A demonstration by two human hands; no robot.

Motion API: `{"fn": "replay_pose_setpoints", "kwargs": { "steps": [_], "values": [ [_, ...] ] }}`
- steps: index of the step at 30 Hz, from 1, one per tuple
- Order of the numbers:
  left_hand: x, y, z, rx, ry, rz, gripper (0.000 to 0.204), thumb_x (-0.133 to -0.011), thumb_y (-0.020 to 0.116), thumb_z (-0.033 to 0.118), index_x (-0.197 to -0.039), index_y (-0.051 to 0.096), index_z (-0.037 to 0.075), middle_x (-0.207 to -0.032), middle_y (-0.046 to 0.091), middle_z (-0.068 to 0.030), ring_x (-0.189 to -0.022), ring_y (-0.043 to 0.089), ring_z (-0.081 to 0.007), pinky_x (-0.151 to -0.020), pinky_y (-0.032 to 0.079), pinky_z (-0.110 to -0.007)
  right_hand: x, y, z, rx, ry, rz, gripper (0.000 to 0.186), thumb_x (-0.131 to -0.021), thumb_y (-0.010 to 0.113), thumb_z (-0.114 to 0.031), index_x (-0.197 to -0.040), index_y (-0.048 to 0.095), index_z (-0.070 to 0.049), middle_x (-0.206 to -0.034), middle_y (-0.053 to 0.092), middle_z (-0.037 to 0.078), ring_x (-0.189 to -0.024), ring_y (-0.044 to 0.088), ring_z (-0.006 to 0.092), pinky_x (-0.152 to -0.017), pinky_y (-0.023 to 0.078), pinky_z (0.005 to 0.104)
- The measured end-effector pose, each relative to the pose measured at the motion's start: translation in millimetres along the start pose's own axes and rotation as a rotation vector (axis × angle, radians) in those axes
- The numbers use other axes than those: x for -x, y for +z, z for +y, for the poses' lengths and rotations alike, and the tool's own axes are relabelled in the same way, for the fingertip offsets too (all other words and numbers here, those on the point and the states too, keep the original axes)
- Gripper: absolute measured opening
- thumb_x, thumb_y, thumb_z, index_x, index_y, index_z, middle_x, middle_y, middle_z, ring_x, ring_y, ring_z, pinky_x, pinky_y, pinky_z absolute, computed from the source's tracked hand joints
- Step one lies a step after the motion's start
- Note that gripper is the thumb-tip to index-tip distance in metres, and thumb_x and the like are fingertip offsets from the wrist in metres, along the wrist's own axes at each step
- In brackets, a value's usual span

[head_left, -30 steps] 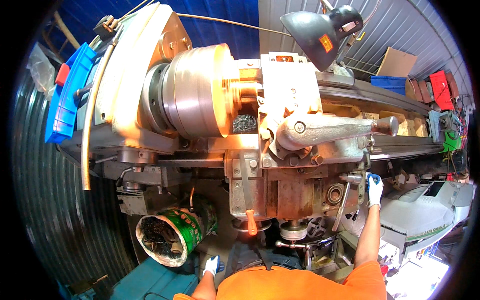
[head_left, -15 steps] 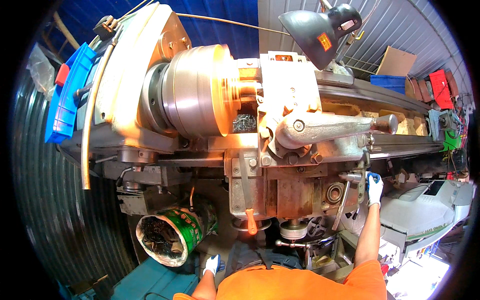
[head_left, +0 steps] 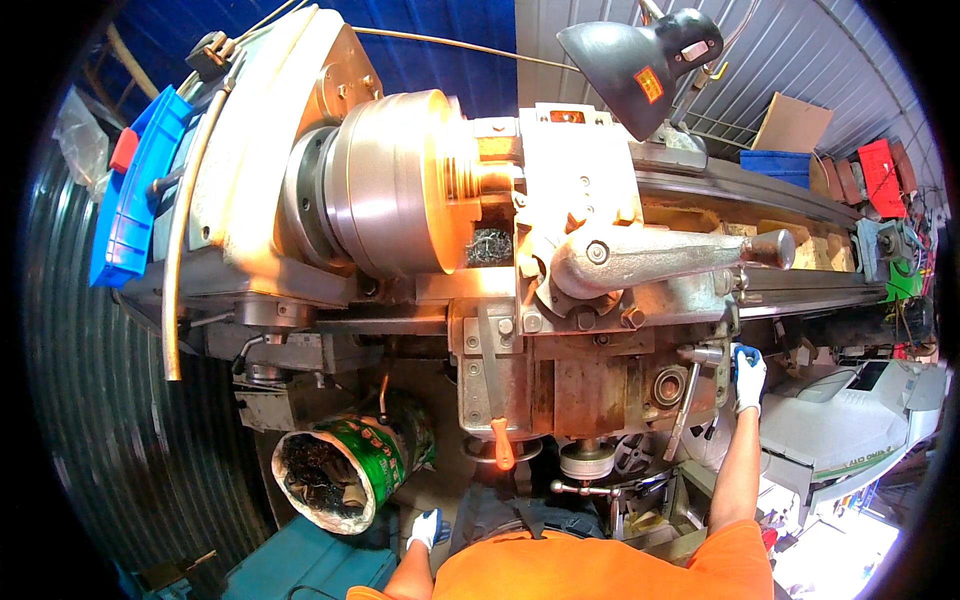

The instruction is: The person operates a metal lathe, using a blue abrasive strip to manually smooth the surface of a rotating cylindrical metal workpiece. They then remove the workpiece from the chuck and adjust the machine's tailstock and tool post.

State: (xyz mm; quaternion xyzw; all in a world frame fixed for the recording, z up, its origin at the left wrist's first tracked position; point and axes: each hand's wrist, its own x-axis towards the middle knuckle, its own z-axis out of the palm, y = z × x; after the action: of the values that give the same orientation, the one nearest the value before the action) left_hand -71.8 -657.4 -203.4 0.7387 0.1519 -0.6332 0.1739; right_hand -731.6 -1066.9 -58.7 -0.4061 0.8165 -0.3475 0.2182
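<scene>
My right hand [head_left: 748, 378], in a white and blue glove, is closed at the right side of the lathe carriage [head_left: 590, 385]; what its fingers grip is hidden. Just left of it a metal lever [head_left: 684, 410] slants downward. Low beside my body hangs my left hand [head_left: 427, 528], gloved alike, with loose fingers and nothing seen in it. The lathe chuck [head_left: 390, 185] looks blurred at its right face, next to a bright ringed workpiece [head_left: 462, 185]. The tool post [head_left: 580, 160] with its long clamp handle [head_left: 670, 257] stands right of the chuck.
A black lamp [head_left: 640, 65] hangs over the tool post. An orange-handled tool [head_left: 502, 445] points down at the carriage front. Below left stands a green bucket [head_left: 375, 455] holding dark shavings. A blue tray [head_left: 140, 195] is at far left, a grey-white scooter [head_left: 850, 420] at right.
The chuck's blurred face and the bright workpiece look slightly different, as in turning. Both my hands stay in place.
</scene>
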Motion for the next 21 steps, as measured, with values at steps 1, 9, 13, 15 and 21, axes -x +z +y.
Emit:
{"fn": "replay_pose_setpoints", "kwargs": {
  "steps": [1,9,13,15,21],
  "values": [
    [0.5,1.2,1.2,-0.011,0.0,0.002,0.043,-0.094,0.051,0.038,-0.118,0.049,0.002,-0.107,0.062,-0.0279,-0.086,0.065,-0.043,-0.074,0.055,-0.052,-2.4,-0.7,5.3,0.006,-0.016,0.008,0.009,-0.087,0.064,-0.016,-0.091,0.066,-0.009,-0.069,0.058,-0.003,-0.056,0.05,0.0056,-0.047,0.04,0.0233],
    [3.6,0.9,2.5,-0.003,-0.008,-0.003,0.043,-0.094,0.051,0.037,-0.117,0.05,0.0,-0.112,0.061,-0.0286,-0.09,0.064,-0.0419,-0.075,0.055,-0.051,1.3,0.1,-7.3,0.002,0.079,-0.042,0.01,-0.088,0.063,-0.014,-0.094,0.067,-0.007,-0.076,0.06,-0.003,-0.063,0.05,0.0059,-0.056,0.042,0.0242],
    [0.1,-1.5,2.9,-0.003,-0.037,-0.009,0.042,-0.093,0.053,0.034,-0.121,0.047,0.003,-0.111,0.06,-0.0286,-0.09,0.063,-0.0405,-0.075,0.054,-0.05,4.1,0.5,-12.9,-0.009,0.084,-0.042,0.009,-0.088,0.063,-0.014,-0.093,0.066,-0.007,-0.075,0.06,-0.003,-0.064,0.05,0.006,-0.057,0.042,0.0241],
    [-1.2,-2.4,2.0,0.003,-0.041,-0.009,0.043,-0.093,0.053,0.035,-0.123,0.047,0.004,-0.112,0.06,-0.0287,-0.091,0.063,-0.0404,-0.076,0.054,-0.05,5.0,1.1,-14.3,-0.032,0.104,-0.047,0.009,-0.088,0.063,-0.014,-0.093,0.066,-0.007,-0.075,0.06,-0.003,-0.064,0.05,0.0062,-0.058,0.042,0.0241],
    [-0.4,0.8,1.5,0.014,-0.035,0.012,0.044,-0.094,0.049,0.038,-0.118,0.052,0.001,-0.11,0.063,-0.0265,-0.089,0.065,-0.042,-0.076,0.055,-0.05,4.9,-0.5,-14.3,-0.043,0.12,-0.058,0.01,-0.088,0.063,-0.015,-0.093,0.066,-0.006,-0.076,0.06,-0.003,-0.063,0.05,0.0056,-0.056,0.042,0.0234]
  ]
}}
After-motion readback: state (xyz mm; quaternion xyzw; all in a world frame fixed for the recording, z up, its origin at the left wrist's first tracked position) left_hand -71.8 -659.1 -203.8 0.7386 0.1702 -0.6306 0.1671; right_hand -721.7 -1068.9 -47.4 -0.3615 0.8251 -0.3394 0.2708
